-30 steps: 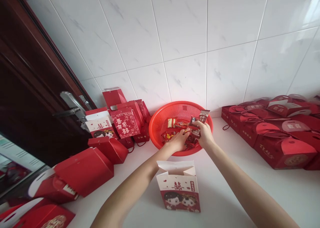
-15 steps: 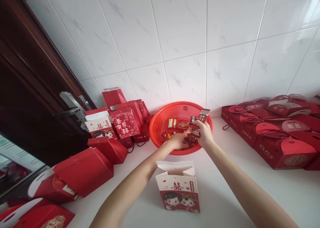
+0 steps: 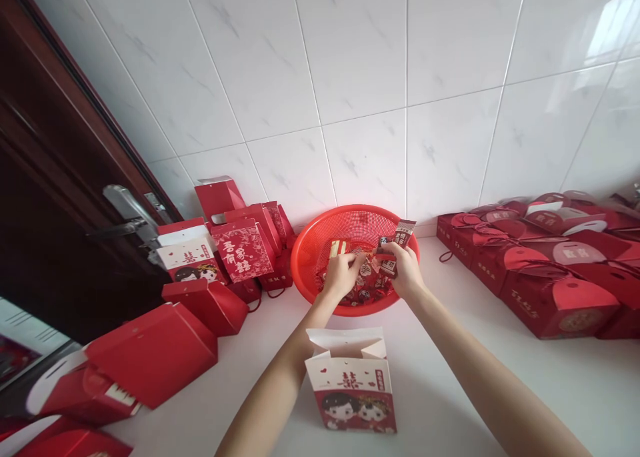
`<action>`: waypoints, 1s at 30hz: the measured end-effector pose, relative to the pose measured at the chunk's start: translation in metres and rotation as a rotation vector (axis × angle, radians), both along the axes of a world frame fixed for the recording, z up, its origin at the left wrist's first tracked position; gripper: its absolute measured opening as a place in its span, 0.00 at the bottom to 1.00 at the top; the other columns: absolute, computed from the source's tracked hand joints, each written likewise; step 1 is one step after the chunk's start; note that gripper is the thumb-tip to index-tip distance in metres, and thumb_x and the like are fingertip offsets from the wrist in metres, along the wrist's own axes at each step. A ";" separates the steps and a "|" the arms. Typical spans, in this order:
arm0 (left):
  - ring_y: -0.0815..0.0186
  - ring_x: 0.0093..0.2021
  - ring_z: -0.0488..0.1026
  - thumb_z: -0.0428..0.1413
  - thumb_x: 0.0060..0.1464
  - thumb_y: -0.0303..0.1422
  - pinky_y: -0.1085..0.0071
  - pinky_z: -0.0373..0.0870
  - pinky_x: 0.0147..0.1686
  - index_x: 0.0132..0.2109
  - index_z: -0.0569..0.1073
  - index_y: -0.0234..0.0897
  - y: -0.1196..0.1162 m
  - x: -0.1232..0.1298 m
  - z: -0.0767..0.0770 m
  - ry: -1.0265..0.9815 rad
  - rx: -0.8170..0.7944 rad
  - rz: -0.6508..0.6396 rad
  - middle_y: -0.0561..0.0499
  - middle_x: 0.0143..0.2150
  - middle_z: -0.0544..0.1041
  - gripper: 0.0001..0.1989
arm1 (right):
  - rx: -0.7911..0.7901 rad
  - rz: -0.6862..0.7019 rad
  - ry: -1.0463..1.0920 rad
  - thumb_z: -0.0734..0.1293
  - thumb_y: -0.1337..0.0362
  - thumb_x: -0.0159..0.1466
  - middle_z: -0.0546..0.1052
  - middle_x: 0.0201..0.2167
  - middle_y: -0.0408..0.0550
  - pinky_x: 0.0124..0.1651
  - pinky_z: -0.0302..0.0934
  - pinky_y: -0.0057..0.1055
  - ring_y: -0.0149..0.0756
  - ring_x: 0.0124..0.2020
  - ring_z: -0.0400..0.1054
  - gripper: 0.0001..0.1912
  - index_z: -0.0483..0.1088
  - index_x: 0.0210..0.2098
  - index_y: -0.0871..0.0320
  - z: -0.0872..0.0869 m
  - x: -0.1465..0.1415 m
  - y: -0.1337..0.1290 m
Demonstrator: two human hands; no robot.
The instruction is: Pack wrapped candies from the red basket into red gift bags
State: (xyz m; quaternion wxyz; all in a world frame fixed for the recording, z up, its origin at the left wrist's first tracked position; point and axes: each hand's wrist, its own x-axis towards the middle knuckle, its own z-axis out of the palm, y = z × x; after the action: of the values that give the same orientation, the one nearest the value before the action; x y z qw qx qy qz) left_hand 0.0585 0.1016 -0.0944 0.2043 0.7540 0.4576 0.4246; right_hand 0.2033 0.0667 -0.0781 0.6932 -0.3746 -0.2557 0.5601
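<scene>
My right hand (image 3: 406,270) is closed around several dark red snack packets (image 3: 404,232) over the right side of an orange-red plastic basket (image 3: 301,277). My left hand (image 3: 343,275) reaches over the basket's middle, fingers pinched together; what they grip is hidden. Red wrapped sweets (image 3: 365,293) lie in the basket below both hands. A yellow-and-white packet (image 3: 337,248) shows just behind my left hand. Nearer to me, a white-and-red paper gift box (image 3: 356,397) with two cartoon faces stands upright, its top open, between my forearms.
On the left, red paper boxes (image 3: 155,350) and patterned upright boxes (image 3: 243,250) stand along the counter (image 3: 445,377). Rows of red boxes with handles (image 3: 555,290) fill the right. A tiled wall (image 3: 365,157) rises behind; a dark door (image 3: 60,143) is at left.
My left hand has moved up and left from the sweets at the basket's near side, uncovering them. My right hand still holds the packets. The view has shifted slightly.
</scene>
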 end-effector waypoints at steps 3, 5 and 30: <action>0.68 0.21 0.52 0.55 0.57 0.57 0.68 0.51 0.26 0.17 0.57 0.41 0.002 -0.002 0.002 -0.115 0.020 0.027 0.56 0.16 0.55 0.32 | -0.023 0.003 -0.022 0.71 0.62 0.49 0.77 0.23 0.43 0.22 0.64 0.28 0.34 0.22 0.69 0.06 0.69 0.25 0.54 0.000 0.000 0.001; 0.68 0.22 0.54 0.54 0.57 0.59 0.68 0.52 0.26 0.18 0.57 0.41 0.002 -0.003 0.003 -0.176 0.027 0.036 0.56 0.17 0.56 0.32 | -0.027 0.008 -0.047 0.72 0.62 0.48 0.78 0.24 0.43 0.22 0.64 0.28 0.35 0.24 0.71 0.07 0.70 0.26 0.54 0.000 0.000 0.001; 0.54 0.49 0.79 0.68 0.49 0.41 0.59 0.71 0.53 0.40 0.80 0.37 0.001 -0.001 0.007 -0.574 -0.295 -0.309 0.46 0.42 0.83 0.15 | 0.098 0.072 -0.087 0.78 0.60 0.43 0.81 0.27 0.45 0.34 0.72 0.32 0.39 0.31 0.76 0.13 0.77 0.27 0.57 -0.006 -0.001 0.004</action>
State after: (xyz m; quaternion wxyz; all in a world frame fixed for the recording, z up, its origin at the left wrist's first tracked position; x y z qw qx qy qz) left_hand 0.0578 0.1022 -0.0870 0.4930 0.6267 0.3184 0.5127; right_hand 0.2025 0.0704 -0.0837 0.6783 -0.3547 -0.3261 0.5547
